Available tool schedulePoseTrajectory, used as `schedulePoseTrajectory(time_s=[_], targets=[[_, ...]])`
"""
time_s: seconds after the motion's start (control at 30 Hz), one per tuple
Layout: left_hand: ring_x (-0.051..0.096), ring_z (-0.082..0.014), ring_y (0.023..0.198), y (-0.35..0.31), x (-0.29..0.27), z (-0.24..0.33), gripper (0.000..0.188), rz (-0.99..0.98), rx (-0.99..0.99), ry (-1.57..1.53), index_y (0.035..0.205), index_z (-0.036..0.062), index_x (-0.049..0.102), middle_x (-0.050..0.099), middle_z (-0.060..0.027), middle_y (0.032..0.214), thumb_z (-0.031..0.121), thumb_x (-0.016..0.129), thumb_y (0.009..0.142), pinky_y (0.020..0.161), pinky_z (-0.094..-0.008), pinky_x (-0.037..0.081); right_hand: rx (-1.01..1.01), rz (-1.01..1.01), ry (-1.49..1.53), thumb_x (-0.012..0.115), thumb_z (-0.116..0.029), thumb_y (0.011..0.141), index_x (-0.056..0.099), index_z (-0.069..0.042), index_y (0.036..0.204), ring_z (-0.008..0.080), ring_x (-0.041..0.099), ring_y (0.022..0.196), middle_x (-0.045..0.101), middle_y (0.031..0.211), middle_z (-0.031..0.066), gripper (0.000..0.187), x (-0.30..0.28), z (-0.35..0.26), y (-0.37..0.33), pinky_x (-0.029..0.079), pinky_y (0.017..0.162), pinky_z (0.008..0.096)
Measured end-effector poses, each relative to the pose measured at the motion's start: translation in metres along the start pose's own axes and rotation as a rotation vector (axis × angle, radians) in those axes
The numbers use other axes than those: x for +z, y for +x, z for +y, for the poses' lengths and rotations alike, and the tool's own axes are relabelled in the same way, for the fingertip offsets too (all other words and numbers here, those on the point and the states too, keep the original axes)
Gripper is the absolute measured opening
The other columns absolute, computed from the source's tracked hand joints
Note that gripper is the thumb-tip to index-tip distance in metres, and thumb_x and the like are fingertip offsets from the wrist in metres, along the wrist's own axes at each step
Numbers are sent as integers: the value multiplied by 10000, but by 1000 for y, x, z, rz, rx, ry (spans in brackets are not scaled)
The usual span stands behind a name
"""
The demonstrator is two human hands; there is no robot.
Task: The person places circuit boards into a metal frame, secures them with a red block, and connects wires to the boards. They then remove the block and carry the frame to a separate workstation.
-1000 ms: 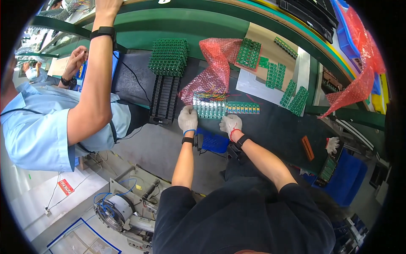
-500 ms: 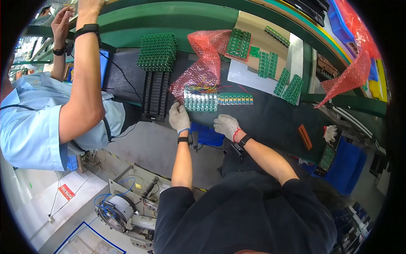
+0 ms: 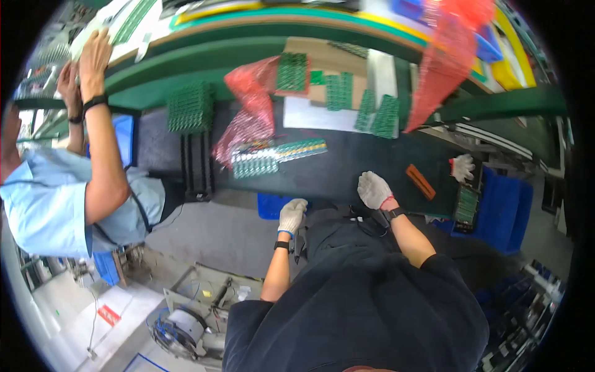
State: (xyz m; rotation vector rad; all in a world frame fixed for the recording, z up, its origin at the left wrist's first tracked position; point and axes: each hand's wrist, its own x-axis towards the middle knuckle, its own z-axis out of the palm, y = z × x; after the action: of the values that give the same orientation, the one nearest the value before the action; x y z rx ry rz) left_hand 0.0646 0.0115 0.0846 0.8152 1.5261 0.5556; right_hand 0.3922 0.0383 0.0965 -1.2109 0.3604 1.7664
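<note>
Both gloved hands are apart, away from the boards. From where I stand, the left hand point(image 3: 292, 216) is just on the near side of the bench point(image 3: 334, 177), fingers curled by its near edge; I can't tell whether anything is in them. Beside it, lower down, shows a blue plastic piece point(image 3: 270, 206). The right hand point(image 3: 375, 190) is over the bench's near edge, back up and fingers close together; its palm is hidden, so I can't tell its grip.

Well to the left, the board panel point(image 3: 255, 164) lies flat, its left end against the red bubble wrap point(image 3: 248, 121), with a narrower board strip point(image 3: 302, 150) reaching right from it. A band of dark bench runs between these and the near edge, widening rightward to the orange bar point(image 3: 421, 181). Farther back is a white sheet point(image 3: 316, 113); at left stands a black rack point(image 3: 197, 162).
</note>
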Motion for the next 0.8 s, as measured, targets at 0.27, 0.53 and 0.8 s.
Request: schedulePoseTrajectory(time_s=[0.27,0.53,0.8], targets=[[609,-120,588,32,54,34,251,-50,-21,53,1022,6,720,677,-47,767,244,643,998,527,-278,496,-236,-101,253,634,-356,1029,644,-130,1008,141,639,794,671,893,-4,227,-89,-132,-4,540,709,294],[595,-179,511,55,121,30,203,128,-73,-3,958,14,688,656,-83,725,193,597,987,462,-319,492,-377,-690,262,643,-394,1012,657,-120,1054,189,687,947,716,1022,46,277,-169,-300,65,576,827,353],[680,-210,704,12,60,-40,224,-57,468,861,1064,40,711,700,-95,857,229,612,996,584,-362,559,-317,-238,236,651,-411,992,653,-72,1174,333,597,1169,656,1202,169,385,-20,-335,128,498,1021,498]])
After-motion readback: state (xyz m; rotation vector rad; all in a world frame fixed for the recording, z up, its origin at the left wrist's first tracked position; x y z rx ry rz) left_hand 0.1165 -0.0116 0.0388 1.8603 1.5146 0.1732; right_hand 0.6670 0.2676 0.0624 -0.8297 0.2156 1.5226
